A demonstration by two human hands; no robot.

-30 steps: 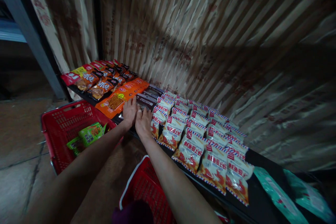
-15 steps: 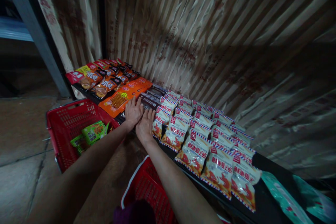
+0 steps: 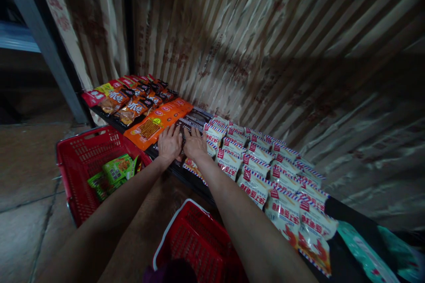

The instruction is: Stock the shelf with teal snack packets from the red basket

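"Where's the dark brown, check-edged plastic packet (image 3: 190,122)?"
"Under your left hand (image 3: 170,143) and right hand (image 3: 195,143), fingers outstretched, unclenched; its checked edge faces the pleated beige curtain (image 3: 212,53); your hands hide its long axis; flat orange packets (image 3: 156,124) and puffy white packets (image 3: 257,185) flank it."

Dark packets (image 3: 196,117) bear checkered bands, white packets (image 3: 253,189) red lettering; baskets (image 3: 86,147) are red, the curtain (image 3: 265,31) beige with reddish florals.

Hands (image 3: 170,145) on dark packets (image 3: 193,119), orange packets (image 3: 150,129) left, white bags (image 3: 255,185) right, baskets (image 3: 89,155) below
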